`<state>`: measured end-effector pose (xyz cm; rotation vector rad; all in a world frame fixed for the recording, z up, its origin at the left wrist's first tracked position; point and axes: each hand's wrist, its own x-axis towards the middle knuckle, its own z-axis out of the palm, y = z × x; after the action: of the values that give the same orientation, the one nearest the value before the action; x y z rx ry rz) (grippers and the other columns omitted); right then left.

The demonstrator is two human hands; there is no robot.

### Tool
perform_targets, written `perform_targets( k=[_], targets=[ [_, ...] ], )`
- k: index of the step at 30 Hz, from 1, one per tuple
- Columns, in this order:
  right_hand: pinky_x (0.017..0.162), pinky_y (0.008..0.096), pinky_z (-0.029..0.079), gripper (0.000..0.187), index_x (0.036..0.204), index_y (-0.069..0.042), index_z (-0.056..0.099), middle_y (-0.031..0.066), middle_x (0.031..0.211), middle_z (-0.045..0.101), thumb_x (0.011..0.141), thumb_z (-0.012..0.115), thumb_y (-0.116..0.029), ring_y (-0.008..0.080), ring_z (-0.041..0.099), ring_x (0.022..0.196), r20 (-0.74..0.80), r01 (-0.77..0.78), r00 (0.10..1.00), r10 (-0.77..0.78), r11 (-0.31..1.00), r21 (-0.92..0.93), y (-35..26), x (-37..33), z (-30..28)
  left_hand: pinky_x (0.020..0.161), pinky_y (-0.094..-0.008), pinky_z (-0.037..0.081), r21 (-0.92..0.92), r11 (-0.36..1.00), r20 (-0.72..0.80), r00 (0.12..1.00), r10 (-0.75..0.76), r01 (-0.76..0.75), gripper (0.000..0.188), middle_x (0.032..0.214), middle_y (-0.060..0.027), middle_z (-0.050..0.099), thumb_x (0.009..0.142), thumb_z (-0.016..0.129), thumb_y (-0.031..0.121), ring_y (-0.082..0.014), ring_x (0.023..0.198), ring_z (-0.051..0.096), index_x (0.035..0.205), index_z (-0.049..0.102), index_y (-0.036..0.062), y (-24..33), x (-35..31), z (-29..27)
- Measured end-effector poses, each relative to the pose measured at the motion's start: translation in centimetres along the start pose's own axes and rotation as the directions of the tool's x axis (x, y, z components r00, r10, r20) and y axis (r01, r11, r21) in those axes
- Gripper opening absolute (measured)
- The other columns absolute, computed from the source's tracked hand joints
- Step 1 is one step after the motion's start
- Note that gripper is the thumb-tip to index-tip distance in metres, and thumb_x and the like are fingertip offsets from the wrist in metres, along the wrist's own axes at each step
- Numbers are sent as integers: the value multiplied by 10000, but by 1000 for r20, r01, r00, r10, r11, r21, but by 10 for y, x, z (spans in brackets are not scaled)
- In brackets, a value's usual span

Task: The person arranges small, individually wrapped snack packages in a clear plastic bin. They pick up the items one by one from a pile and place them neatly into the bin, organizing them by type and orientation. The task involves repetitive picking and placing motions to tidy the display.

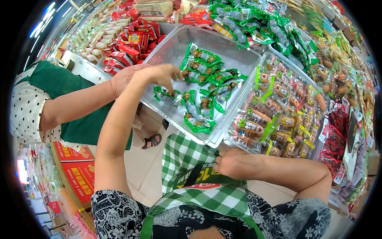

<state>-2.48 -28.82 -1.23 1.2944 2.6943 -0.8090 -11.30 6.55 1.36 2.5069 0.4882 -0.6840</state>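
My left hand (161,75) reaches over a clear plastic tray (181,44), its fingers apart and curved downward with nothing visible in them. Just below the fingers lies a green-and-clear snack packet (167,95) with brown pieces inside. Several similar packets (205,69) are spread loosely over the tray's white bottom. At the tray's near edge, in front of my checked apron (179,155), my right hand (234,163) is closed, its fingers curled under. What it grips, if anything, is hidden.
To the right stands a bin of wrapped sausages (274,111). Red packets (127,47) lie at the back left, more green packets (278,34) at the back right. A co-worker in a green apron (67,107) stands left, their hand (125,79) beside my left forearm.
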Motion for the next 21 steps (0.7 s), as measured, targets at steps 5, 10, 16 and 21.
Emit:
perform_targets(
  k=[5, 10, 16, 21],
  targets=[
    [768, 433, 498, 204, 943, -41, 641, 137, 876, 631, 784, 558, -136, 341, 594, 968, 58, -30, 998, 30, 1000, 5, 1, 3, -4, 790, -382, 499, 140, 989, 7, 999, 51, -51, 512, 1036, -125, 657, 595, 808, 114, -267, 947, 621, 1069, 620, 69, -6, -7, 42],
    [639, 422, 502, 102, 737, -46, 641, 138, 697, 627, 756, 564, -110, 319, 636, 724, -218, 58, 973, -71, 996, -66, 6, 0, 11, 687, -353, 508, 124, 990, -41, 997, 71, -65, 324, 819, -89, 680, 587, 804, 89, -245, 790, 653, 879, 665, 66, -6, -4, 42],
    [585, 418, 489, 101, 720, -47, 634, 130, 661, 609, 765, 565, -105, 315, 630, 664, -306, 94, 947, -97, 995, -24, 9, -2, 15, 591, -280, 483, -92, 994, -102, 994, 45, -55, 142, 716, -58, 673, 626, 709, -29, -151, 663, 625, 731, 630, 24, -5, -16, 35],
    [775, 381, 498, 150, 893, -47, 619, 107, 872, 616, 758, 565, -84, 292, 591, 973, 37, -28, 999, 29, 999, -25, 2, 0, -2, 613, -259, 499, -372, 925, 174, 985, -19, 84, 226, 772, -54, 687, 691, 638, -80, -145, 705, 652, 895, 620, 17, 0, -15, 35]
  ],
)
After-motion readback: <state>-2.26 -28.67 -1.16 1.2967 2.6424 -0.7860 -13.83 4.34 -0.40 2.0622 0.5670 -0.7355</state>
